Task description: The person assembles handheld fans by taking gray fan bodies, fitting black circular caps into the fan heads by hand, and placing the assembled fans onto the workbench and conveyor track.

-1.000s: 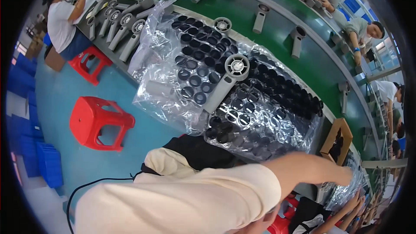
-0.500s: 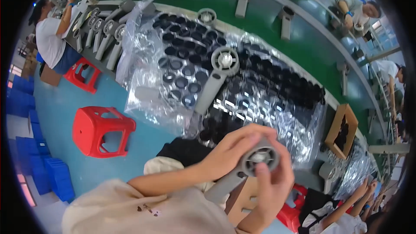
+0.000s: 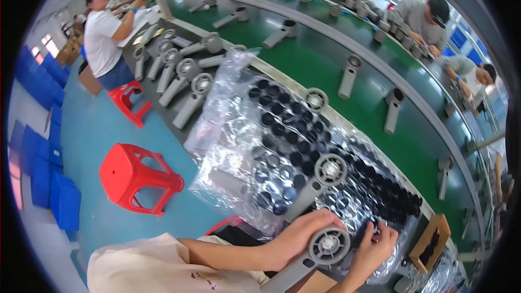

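My left hand (image 3: 296,239) is closed round the head of a grey handheld fan housing (image 3: 293,275), whose round spoked ring with a shiny metal hub faces up. Off to its right, over the plastic sheet, my right hand (image 3: 377,247) has its thumb and fingers bent together on a black round cap (image 3: 362,233), partly covered by the fingers. Just beyond my hands a second grey fan housing (image 3: 306,198) lies across the rows of black caps (image 3: 296,138).
Clear plastic wrapping (image 3: 222,146) spreads over the bench. More fan housings (image 3: 187,100) lie at the far left, and others ride on the green conveyor (image 3: 320,43). A cardboard box (image 3: 420,239) with black parts stands right. A red stool (image 3: 138,179) is at left; co-workers sit around the line.
My right hand has left the fan housing and moved right to the black caps. The left hand still holds the housing. The view has swung, showing more of the far left.
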Demonstrator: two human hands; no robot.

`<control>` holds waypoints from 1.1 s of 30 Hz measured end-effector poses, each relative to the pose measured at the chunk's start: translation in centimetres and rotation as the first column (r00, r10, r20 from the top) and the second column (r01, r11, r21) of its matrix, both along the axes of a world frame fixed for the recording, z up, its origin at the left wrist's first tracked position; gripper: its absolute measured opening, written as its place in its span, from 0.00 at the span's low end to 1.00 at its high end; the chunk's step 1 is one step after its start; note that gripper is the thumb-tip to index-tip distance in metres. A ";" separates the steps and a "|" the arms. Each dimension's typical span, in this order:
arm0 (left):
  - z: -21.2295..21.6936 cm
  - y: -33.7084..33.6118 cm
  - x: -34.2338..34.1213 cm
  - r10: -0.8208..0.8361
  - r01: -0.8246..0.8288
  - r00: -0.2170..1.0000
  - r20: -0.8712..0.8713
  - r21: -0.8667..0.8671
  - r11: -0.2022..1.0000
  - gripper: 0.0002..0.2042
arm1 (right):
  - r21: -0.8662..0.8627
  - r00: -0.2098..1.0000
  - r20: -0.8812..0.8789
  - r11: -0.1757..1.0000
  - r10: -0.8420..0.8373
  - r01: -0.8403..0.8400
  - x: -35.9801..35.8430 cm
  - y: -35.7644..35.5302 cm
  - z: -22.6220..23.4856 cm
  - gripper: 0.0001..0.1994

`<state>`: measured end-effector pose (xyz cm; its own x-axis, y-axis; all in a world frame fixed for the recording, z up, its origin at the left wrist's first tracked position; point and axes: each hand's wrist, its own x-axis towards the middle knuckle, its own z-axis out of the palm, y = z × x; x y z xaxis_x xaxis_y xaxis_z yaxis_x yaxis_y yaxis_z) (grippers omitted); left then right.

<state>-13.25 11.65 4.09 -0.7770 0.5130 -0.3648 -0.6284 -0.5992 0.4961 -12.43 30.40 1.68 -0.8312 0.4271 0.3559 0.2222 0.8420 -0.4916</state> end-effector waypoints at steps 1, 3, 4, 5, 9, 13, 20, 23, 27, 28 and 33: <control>0.3 -0.1 -0.1 -0.019 0.019 1.000 -0.008 0.000 1.000 0.14 | 0.000 1.000 -0.012 1.000 -0.011 0.011 0.1 0.5 -0.5 0.09; 0.7 -0.7 -0.4 -0.010 0.010 1.000 0.021 0.016 1.000 0.13 | 0.031 1.000 0.001 1.000 -0.007 0.007 0.0 0.2 -0.1 0.09; 0.7 -1.0 -0.6 -0.005 0.005 1.000 -0.008 0.032 0.999 0.14 | 0.026 1.000 -0.009 1.000 0.005 -0.005 -0.1 -0.1 0.5 0.08; 0.8 -1.3 -0.7 -0.002 0.004 0.999 -0.035 0.050 0.999 0.14 | 0.024 1.000 -0.016 1.000 0.013 -0.013 -0.1 -0.3 0.7 0.08; 1.0 -2.9 -2.1 0.010 -0.010 1.000 -0.027 0.022 1.000 0.14 | -0.063 0.998 0.027 0.997 0.053 -0.051 0.0 0.5 0.6 0.06; 1.9 -4.0 -2.1 0.107 -0.108 0.993 0.042 0.025 0.994 0.14 | -0.236 0.997 -0.011 0.968 0.081 -0.081 0.7 -1.1 3.6 0.06; 2.4 -3.4 -1.7 0.125 -0.125 0.992 0.006 0.005 0.992 0.13 | -0.704 0.858 -0.366 0.496 0.360 -0.508 2.5 -6.6 8.8 0.25; 2.6 -3.3 -1.1 0.150 -0.152 0.987 -0.054 -0.030 0.988 0.13 | -0.584 0.764 -0.402 0.501 0.504 -0.638 2.2 -6.2 8.0 0.30; 2.9 -3.3 -0.5 0.202 -0.214 0.965 -0.167 -0.055 0.975 0.13 | -0.608 0.731 -0.346 0.452 0.588 -0.652 3.2 -6.1 8.7 0.29; 3.0 -3.6 -0.4 0.206 -0.223 0.959 -0.195 -0.065 0.973 0.13 | -0.561 0.735 -0.359 0.497 0.575 -0.662 3.4 -6.1 8.7 0.28; 3.4 -3.0 0.2 0.276 -0.314 0.908 -0.314 -0.076 0.946 0.12 | -0.397 0.677 -0.410 0.548 0.612 -0.736 3.7 -6.0 8.4 0.27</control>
<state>-13.01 8.65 7.45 -0.9677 0.2098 -0.1399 -0.2455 -0.6573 0.7125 -8.74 24.39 10.06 -0.8833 -0.0712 0.4634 -0.4605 0.3168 -0.8292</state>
